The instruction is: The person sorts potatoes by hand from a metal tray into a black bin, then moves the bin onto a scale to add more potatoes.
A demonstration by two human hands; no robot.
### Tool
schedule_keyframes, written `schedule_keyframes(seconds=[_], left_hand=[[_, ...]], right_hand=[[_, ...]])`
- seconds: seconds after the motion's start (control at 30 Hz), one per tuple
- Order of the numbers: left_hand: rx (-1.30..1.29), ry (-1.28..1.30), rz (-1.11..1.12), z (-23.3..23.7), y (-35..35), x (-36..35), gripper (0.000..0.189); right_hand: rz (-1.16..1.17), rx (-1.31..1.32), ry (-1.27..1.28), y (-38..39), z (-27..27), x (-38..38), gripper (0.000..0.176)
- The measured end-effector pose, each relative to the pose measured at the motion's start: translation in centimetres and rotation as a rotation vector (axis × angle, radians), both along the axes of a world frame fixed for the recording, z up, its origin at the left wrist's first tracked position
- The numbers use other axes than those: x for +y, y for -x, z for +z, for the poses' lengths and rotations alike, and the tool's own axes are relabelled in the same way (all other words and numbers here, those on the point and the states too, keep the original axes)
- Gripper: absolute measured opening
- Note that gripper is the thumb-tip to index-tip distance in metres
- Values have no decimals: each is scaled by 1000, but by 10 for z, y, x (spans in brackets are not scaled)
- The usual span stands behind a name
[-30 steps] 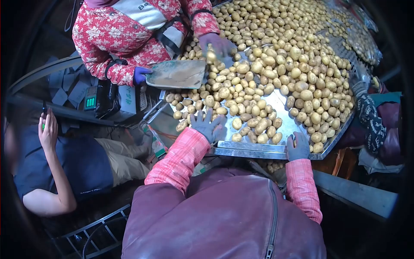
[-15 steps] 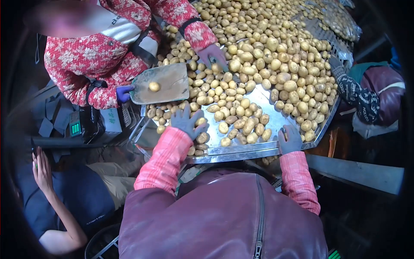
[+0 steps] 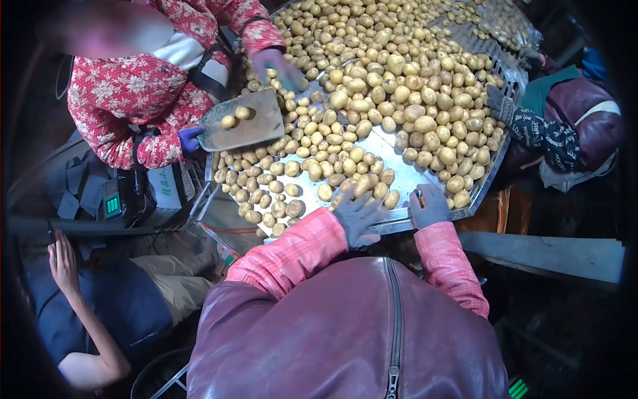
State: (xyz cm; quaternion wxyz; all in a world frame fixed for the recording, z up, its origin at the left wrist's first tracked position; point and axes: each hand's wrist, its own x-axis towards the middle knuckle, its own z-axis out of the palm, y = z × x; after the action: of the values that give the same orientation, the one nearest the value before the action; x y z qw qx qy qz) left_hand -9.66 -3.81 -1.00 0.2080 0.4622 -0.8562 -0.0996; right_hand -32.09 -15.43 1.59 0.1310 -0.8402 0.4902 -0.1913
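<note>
My left hand, in a grey glove, lies with its fingers spread at the front edge of the metal table, touching the near side of a group of potatoes. To its right, my right hand, also gloved, rests near the table's front rim with its fingers curled around a small dark object that I cannot make out. A big heap of potatoes covers the table beyond my hands. More potatoes lie loose on the left part of the table.
Across the left corner, a co-worker in a red floral jacket holds a scoop with two potatoes in it. Another person's sleeve is at the right. A bare-armed person sits at the lower left. A metal beam extends right.
My left hand has moved right and nearer to me, away from the left potatoes. The co-worker's free hand has moved left, and the scoop now holds two potatoes instead of one.
</note>
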Motion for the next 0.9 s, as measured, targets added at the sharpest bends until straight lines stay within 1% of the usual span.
schedule_keyframes(seconds=[0.07, 0.1, 0.17, 0.2, 0.23, 0.3, 0.33, 0.37, 0.43, 0.47, 0.5, 0.57, 0.6, 0.63, 0.7, 0.73, 0.77, 0.8, 0.83, 0.87, 0.9], left_hand=[[-27, -184, 168, 4, -15, 5, 69], [-33, -181, 173, 5, -19, 8, 69], [-114, -159, 380, 6, -29, 15, 71], [-73, -110, 409, -4, -40, 17, 62], [-79, -106, 417, -3, -46, 24, 62], [-189, -67, 532, 1, -56, 32, 49], [-110, -30, 533, 0, -63, 31, 41], [-101, -21, 516, 12, -63, 25, 41], [132, -122, 679, 31, -53, 6, 44], [44, -47, 696, 31, -50, -8, 52], [-106, -58, 702, 24, -50, -18, 60], [-309, -228, 629, 7, -52, -32, 64], [-302, -215, 622, 0, -53, -30, 64], [-276, -172, 643, -8, -52, -21, 62], [-258, -113, 658, -7, -54, -19, 61], [-237, -199, 653, -5, -55, -18, 59], [-217, -285, 648, -2, -57, -17, 58], [-153, -260, 620, 2, -60, -15, 54], [-159, -261, 626, 2, -65, -15, 54], [-48, -309, 585, 0, -70, -16, 55], [64, -359, 551, -2, -76, -15, 55]], right_hand=[[-1, -7, 0, 2, -6, 0, 22], [3, -14, 3, 4, -9, 0, 22], [20, -21, 10, 6, -11, -1, 23], [26, -27, 11, 6, -12, -1, 23], [31, -24, 22, 6, -13, 0, 22], [35, -21, 41, 4, -13, -2, 22], [51, -12, 42, 4, -14, -2, 21], [55, 3, 46, 6, -14, -2, 20], [70, 19, 95, 8, -22, -2, 18], [50, 42, 68, 7, -17, 0, 19], [37, 52, 80, 9, -16, 1, 19], [101, 37, 48, 11, -21, -3, 20], [114, 65, 4, 12, -22, -4, 26], [106, 65, 19, 13, -17, -11, 26], [88, 47, 179, 11, -6, -27, 37], [89, 57, 244, 15, -13, -50, 47], [86, 50, 246, 12, -6, -66, 47], [32, 118, 256, 8, 4, -81, 50], [-17, 186, 261, 3, 11, -93, 53], [-6, 178, 258, -4, 13, -103, 53], [-91, 272, 220, -12, 13, -110, 53]])
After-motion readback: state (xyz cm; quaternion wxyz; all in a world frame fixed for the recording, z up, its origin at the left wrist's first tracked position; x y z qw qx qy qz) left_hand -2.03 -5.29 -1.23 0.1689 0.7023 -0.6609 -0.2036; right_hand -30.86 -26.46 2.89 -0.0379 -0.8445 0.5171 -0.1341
